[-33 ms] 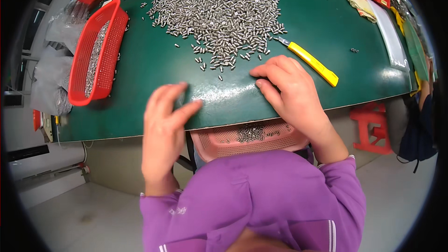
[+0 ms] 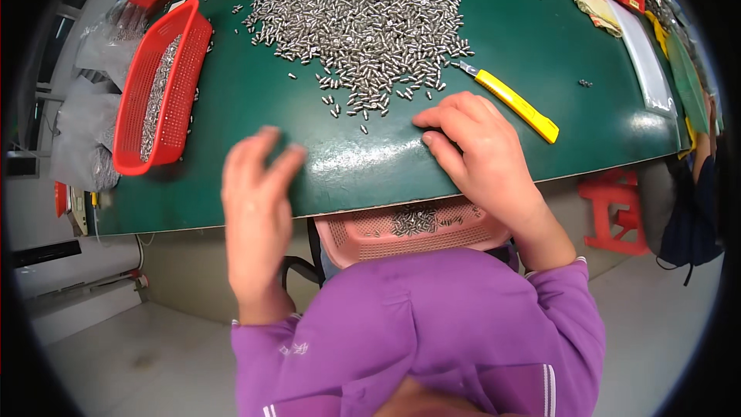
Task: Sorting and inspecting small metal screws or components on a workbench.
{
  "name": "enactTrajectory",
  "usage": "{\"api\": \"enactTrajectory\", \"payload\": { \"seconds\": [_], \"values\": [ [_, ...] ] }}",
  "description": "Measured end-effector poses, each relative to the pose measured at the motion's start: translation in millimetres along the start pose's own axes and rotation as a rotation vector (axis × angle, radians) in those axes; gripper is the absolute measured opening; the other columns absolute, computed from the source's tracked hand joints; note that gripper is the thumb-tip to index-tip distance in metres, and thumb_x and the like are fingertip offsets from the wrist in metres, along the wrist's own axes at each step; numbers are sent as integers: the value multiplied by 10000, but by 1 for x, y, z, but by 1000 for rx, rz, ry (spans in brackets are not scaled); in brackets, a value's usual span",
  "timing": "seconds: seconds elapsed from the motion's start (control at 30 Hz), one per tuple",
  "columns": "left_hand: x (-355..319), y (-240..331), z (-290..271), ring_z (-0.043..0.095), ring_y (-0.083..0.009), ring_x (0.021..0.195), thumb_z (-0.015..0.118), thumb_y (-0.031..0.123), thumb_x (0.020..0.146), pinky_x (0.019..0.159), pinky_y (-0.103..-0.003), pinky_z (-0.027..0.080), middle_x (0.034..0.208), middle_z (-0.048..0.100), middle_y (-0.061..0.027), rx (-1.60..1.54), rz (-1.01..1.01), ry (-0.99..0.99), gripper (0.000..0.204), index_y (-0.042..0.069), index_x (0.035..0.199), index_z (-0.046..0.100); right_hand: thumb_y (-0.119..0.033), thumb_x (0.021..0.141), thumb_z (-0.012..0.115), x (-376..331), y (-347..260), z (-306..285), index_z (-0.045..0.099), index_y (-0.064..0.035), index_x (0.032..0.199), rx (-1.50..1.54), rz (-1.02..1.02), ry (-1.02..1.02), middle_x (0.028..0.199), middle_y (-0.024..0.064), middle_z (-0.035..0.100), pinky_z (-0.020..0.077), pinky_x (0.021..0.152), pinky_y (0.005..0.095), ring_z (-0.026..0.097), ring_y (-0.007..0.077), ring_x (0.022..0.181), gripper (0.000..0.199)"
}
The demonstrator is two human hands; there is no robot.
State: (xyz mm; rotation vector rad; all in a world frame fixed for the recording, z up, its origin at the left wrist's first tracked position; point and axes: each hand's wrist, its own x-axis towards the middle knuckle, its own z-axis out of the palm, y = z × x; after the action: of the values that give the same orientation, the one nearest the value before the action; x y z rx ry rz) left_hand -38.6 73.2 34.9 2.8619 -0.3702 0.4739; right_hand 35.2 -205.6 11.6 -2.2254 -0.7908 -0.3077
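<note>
A large heap of small silvery metal pins [image 2: 370, 23], each with a pointed end, is spread over the green tabletop [image 2: 255, 100]. Near the table's front edge, left of the heap, my left hand [image 2: 258, 193] hovers with thumb and fingers apart and nothing between them; its fingertips are slightly blurred. My right hand [image 2: 482, 143] rests by the near side of the heap, fingers loosely bent, a gap between thumb and forefinger, and no object showing in it. Beyond it lies a yellow utility knife [image 2: 519, 106], its blade pointing toward the heap.
A red perforated basket [image 2: 171, 139] holding metal pins stands at the left, beside clear plastic bags [image 2: 83, 127]. In my lap, under the table edge, a pink basket [image 2: 363, 251] contains more pins. A red stool [image 2: 614, 216] is on the floor at right.
My left hand has shifted left, away from the right hand, and its fingertips are a little farther from me. The right hand, knife and heap look the same.
</note>
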Motion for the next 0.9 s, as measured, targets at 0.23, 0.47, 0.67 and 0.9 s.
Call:
{"api": "enactTrajectory", "payload": {
  "seconds": [0.23,0.47,0.67,0.9],
  "values": [
    [1,-5,2,539,-364,1249,621,18,926,1070,-441,424,1354,581,-187,-79,-288,300,477,19,1397,547,-63,840,718,5,-7,-2,668,-44,1100,-34,24,56,1019,115,601,504,833,433,598,334,951,265],
    [42,42,41,588,-272,963,764,19,818,857,-389,517,1125,625,-140,-460,-230,62,691,-18,1438,463,-85,837,720,18,-9,8,627,30,1167,-98,27,34,1111,181,587,490,927,443,580,372,1040,361],
    [48,57,51,613,-249,916,681,-70,844,795,-370,551,1100,631,-133,-649,-157,29,588,2,1402,509,-17,835,686,20,-12,12,626,22,1158,44,-5,-13,1101,181,599,503,873,452,587,373,1024,331],
    [40,67,54,604,-233,893,668,-89,844,807,-355,539,1055,620,-124,-754,-120,98,660,39,1464,481,-4,834,676,8,-7,10,640,-34,1125,201,-33,-18,1050,146,633,492,869,471,601,375,980,294]
  ]
}}
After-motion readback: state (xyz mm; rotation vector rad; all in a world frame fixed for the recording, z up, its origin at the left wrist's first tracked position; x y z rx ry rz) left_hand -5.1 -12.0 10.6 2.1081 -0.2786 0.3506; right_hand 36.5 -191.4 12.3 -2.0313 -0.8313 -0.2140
